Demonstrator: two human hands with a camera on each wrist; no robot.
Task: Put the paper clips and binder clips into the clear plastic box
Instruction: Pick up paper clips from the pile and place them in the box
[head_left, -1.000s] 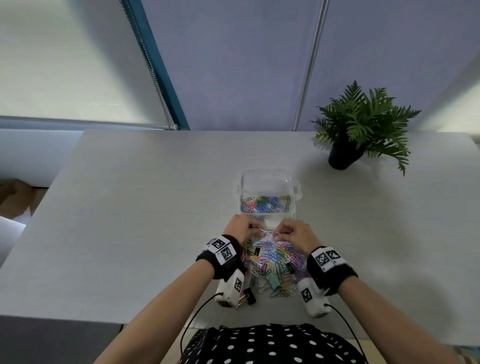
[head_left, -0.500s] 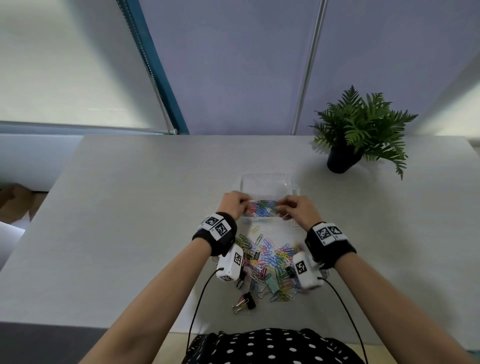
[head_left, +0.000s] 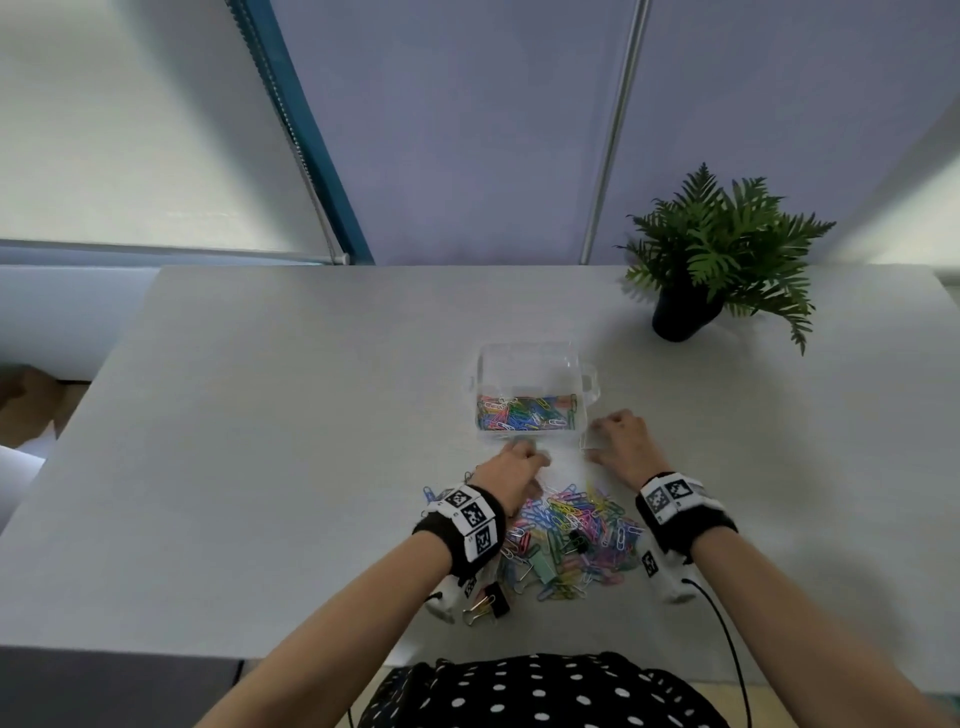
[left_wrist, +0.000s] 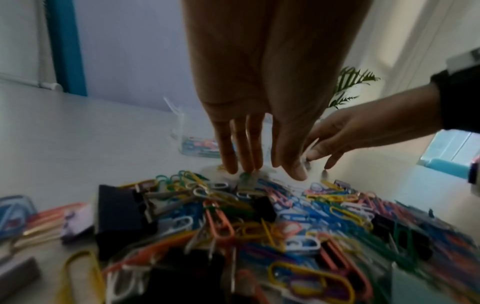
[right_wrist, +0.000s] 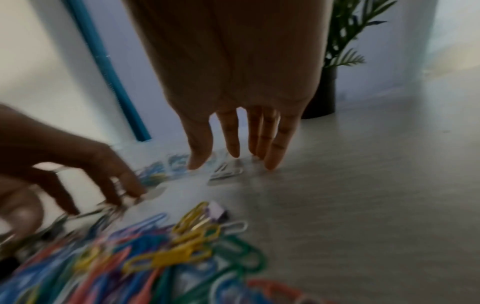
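Paper clips (head_left: 569, 530) and a few binder clips (head_left: 543, 566) lie in a pile at the lower middle of the head view, below the clear plastic box (head_left: 530, 358) that already holds some, probably so each handful travels little. Half a second ago both hands were at the box; now the left hand (head_left: 511, 470) and right hand (head_left: 621, 441) are back near the pile, fingers straight and empty, a white clip (right_wrist: 226, 172) under the right fingertips.

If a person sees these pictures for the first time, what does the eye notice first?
First, the bright heap of many-coloured paper clips and binder clips on the grey table, between both wrists. Beyond it stands the clear plastic box, partly filled with clips. A green fern in a dark pot stands far right.
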